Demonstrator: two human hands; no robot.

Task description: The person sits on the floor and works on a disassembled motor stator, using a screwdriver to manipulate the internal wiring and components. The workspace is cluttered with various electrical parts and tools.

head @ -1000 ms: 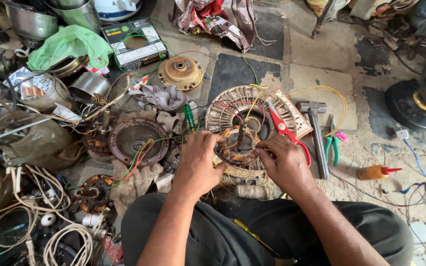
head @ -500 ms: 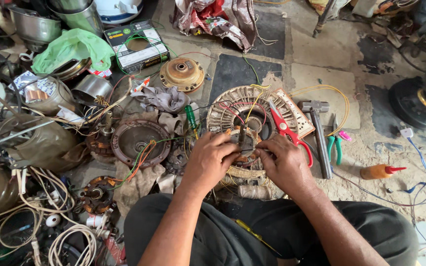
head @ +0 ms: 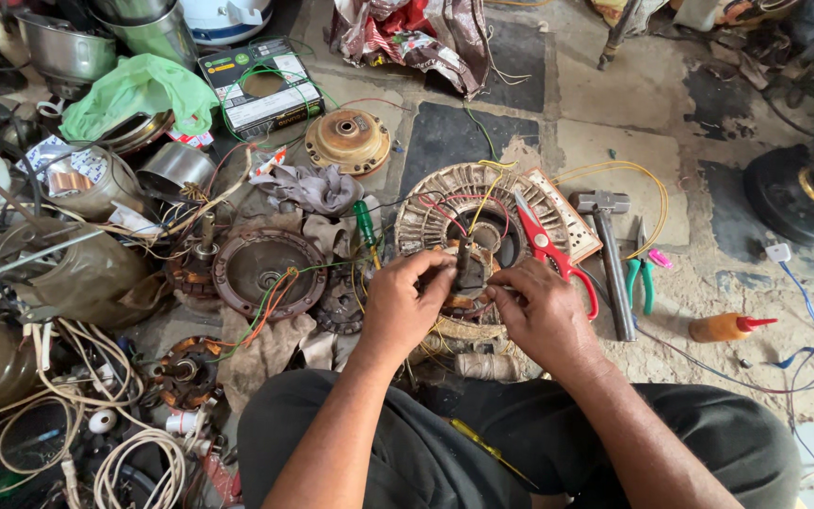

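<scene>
A round fan stator [head: 431,212] with copper windings and red, yellow and black wires lies on the floor in front of me. My left hand [head: 405,306] pinches a small dark part at the stator's centre. From the other side, my right hand [head: 541,313] has its fingers closed on the wires beside that part. Red-handled scissors [head: 546,248] rest on the stator's right edge, just above my right hand. A green-handled screwdriver [head: 365,226] lies by the stator's left edge.
A hammer [head: 611,254], green-handled pliers [head: 640,278] and an orange glue bottle [head: 723,327] lie to the right. Motor covers [head: 266,273], a rotor [head: 348,141], rags, metal pots and cable tangles [head: 96,443] crowd the left. A fan base [head: 793,193] stands far right.
Both hands have closed in over the stator's centre; the left hand now pinches the small dark part, and the right hand's fingers have drawn nearer to it.
</scene>
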